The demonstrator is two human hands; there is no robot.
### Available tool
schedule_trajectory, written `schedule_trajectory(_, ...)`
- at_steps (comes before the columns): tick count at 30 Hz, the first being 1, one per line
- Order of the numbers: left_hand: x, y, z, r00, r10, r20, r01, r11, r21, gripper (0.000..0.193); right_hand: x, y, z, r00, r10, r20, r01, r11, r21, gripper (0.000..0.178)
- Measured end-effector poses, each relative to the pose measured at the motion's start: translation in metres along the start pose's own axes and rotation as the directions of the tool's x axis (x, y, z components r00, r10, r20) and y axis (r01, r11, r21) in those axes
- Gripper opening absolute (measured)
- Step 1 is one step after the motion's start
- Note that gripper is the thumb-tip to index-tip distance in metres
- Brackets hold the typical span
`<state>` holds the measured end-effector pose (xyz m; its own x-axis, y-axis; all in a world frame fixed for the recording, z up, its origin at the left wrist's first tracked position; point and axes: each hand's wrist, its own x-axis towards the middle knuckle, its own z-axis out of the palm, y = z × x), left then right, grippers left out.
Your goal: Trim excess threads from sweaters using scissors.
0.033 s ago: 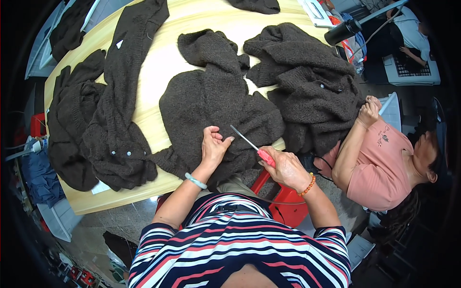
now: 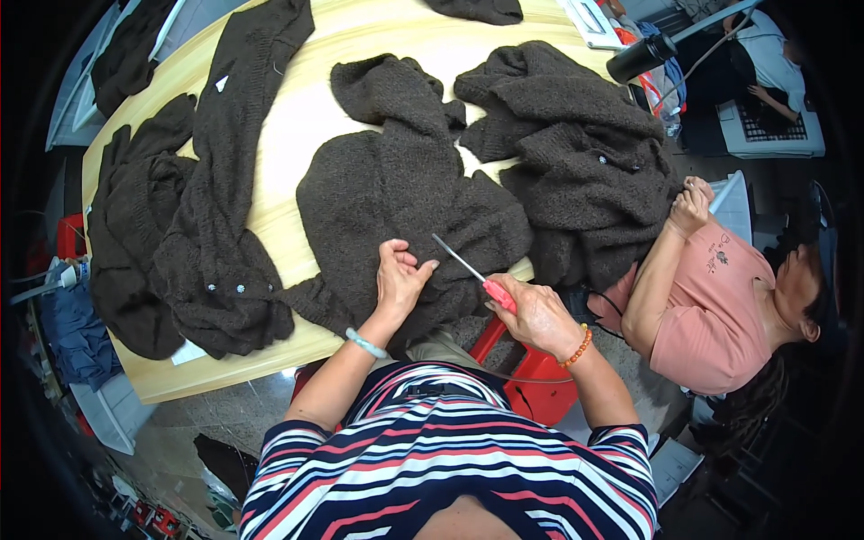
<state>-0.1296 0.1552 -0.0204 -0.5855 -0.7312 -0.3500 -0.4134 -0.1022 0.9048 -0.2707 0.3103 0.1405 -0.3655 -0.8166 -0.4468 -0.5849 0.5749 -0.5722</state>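
Observation:
A dark brown knitted sweater (image 2: 360, 193) lies spread on the table in front of me. My left hand (image 2: 400, 279) rests over its near part, fingers loosely bent and thumb stretched apart, with nothing visible in the grasp. In my right hand (image 2: 535, 317), fingers wrapped round its red handle, is a tool with a thin straight metal shaft (image 2: 461, 258). The shaft points up and left over the knit, its tip a little right of my left thumb. Whether the tip touches the cloth I cannot tell.
More brown knitwear (image 2: 576, 135) is heaped at the right, and further brown garments (image 2: 220, 180) lie at the left. A black lamp head (image 2: 641, 58) hangs at the far right. Beside the right heap sits a person in a pink shirt (image 2: 711, 310). A red stool (image 2: 540, 387) stands below the table edge.

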Motion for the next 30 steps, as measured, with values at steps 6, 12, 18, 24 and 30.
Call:
schedule_trajectory(6,-0.031,-0.016,0.006,0.989,-0.131,0.069,0.134,0.99,-0.04,0.064,-0.012,0.014,-0.002,0.999,0.041,-0.001,-0.041,0.999,-0.009,0.033)
schedule_trajectory(12,-0.008,-0.032,0.027,0.999,-0.008,-0.05,0.005,0.998,-0.057,0.042,-0.023,0.02,0.005,0.999,0.037,0.015,-0.036,0.999,-0.032,0.031)
schedule_trajectory(18,0.009,-0.062,0.014,0.983,-0.115,0.145,0.171,0.868,-0.467,0.027,-0.034,0.019,0.016,0.97,-0.008,0.243,0.036,0.993,-0.109,0.028)
schedule_trajectory(24,0.012,-0.053,-0.007,0.917,-0.158,0.367,0.349,0.765,-0.542,0.016,-0.025,0.019,0.016,0.993,-0.007,0.117,0.022,0.992,-0.126,0.029)
schedule_trajectory(30,0.018,-0.04,-0.022,0.819,-0.256,0.514,0.57,0.474,-0.671,0.022,-0.014,0.013,0.024,0.983,-0.03,0.184,0.067,0.977,-0.201,0.026)
